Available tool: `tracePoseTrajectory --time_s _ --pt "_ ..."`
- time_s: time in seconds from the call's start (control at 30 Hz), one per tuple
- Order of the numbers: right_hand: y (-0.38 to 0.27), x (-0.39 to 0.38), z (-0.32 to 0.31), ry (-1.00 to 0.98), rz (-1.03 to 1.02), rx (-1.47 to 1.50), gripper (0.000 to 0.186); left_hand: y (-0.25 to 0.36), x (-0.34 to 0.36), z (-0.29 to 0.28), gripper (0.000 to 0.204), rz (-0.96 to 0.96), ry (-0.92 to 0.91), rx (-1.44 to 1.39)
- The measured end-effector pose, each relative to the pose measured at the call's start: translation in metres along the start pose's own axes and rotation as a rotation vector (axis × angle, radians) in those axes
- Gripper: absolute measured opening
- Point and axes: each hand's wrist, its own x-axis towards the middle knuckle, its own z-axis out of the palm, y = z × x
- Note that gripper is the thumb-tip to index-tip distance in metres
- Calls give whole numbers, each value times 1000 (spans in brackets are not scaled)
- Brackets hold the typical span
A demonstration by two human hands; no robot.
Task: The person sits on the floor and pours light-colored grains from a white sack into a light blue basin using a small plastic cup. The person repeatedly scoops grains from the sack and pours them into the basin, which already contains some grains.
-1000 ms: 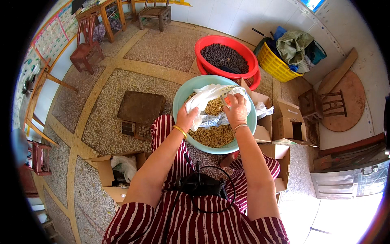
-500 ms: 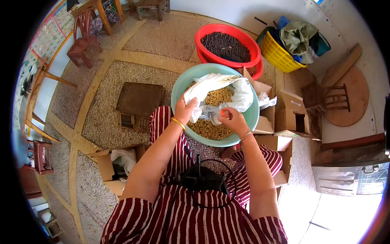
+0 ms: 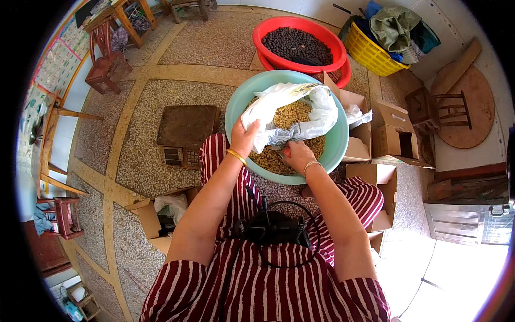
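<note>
A wide pale green basin [image 3: 234, 102] sits in front of my lap, holding yellowish grains [image 3: 268, 161]. Inside it stands a white plastic bag [image 3: 323, 107], its mouth spread and more of the grains showing within. My left hand [image 3: 244, 137] is closed on the bag's left edge, thumb over the rim. Down at the grains, just outside the bag's near side, my right hand [image 3: 299, 156] has its fingers curled round what looks like a small clear plastic cup. Most of that cup is hidden by the fingers and grains. Something orange-red shows at the fingertips.
Behind the basin are stacked red basins [image 3: 341, 51] with dark round pieces. A yellow basket [image 3: 370, 52] of cloth and sacks stands at the far right. Cardboard boxes [image 3: 385, 131] flank me, and a low brown stool-like box [image 3: 188, 126] is on the floor at left.
My right hand has lowered from the bag's near rim to the loose grains, taking the clear cup with it. My left hand keeps its hold on the bag. The view has shifted slightly.
</note>
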Motion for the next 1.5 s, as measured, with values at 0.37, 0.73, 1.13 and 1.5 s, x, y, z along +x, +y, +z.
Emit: tracePoseTrajectory --time_s 0.37,0.73,1.13,1.5 --pt "-18 -17 -17 83 -182 42 40 -6 -1 -4 39 -46 4 1" --pt "5 -21 -34 -105 -226 655 45 0 0 -1 38 -6 32 23" --pt "52 -1 -35 387 -368 646 47 3 1 1 38 -16 1 40" --pt "-42 -9 -104 671 -123 -95 52 -5 3 -1 37 -9 1 -52"
